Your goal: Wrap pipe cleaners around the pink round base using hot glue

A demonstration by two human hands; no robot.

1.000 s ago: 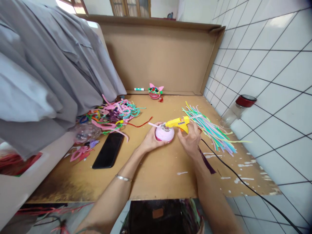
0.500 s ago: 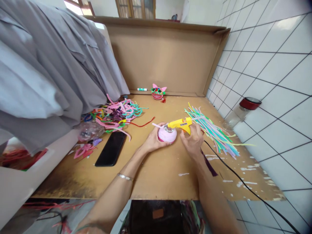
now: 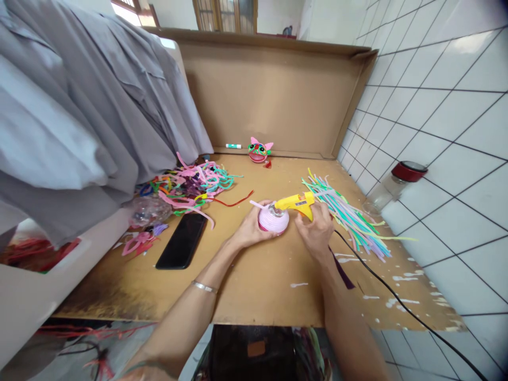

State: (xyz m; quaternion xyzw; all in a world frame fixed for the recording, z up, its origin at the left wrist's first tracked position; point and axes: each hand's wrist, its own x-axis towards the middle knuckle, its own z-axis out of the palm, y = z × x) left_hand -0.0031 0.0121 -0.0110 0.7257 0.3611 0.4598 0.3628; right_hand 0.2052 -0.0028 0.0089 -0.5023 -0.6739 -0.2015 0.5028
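The left hand [image 3: 250, 230] cupped the pink ball [image 3: 273, 221] on the board [image 3: 254, 288], while the right hand [image 3: 316, 231] gripped the glue gun [image 3: 296, 201], nozzle at the ball's top. Gluing seemed in hand; next called for a steady ball and a gentle squeeze.

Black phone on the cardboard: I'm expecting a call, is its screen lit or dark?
Dark: the flat black phone shows a uniformly black upward face, no glow.
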